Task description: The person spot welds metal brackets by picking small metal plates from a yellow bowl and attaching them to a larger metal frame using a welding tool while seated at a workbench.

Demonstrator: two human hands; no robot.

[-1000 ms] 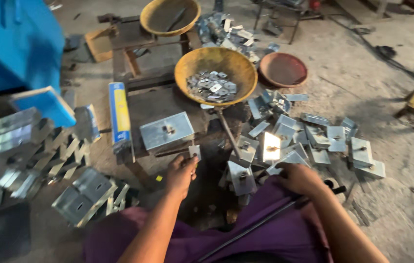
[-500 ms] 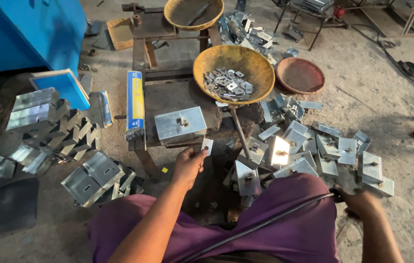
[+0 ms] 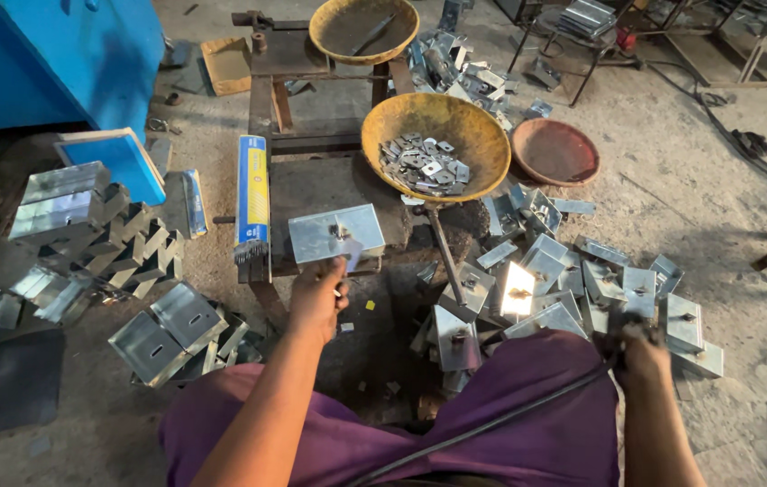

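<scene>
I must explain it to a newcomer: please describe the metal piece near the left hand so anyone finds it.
Find the yellow bowl of small metal parts. Left below it, a flat shiny metal plate lies on the dark stand, just above the left hand. Unlike the piled folded brackets, it lies alone.

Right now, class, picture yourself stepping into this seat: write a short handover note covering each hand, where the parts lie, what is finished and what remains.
Left hand: grip on the near edge of the galvanised bracket lying on the small work stand.
Right hand: down among the loose brackets on the floor, holding a dark cable; what else it grips cannot be told.
Yellow bowl of small square plates sits ahead.
Stacked brackets lie to the left; whether finished is unclear.
Left: the heap on the right.
</scene>
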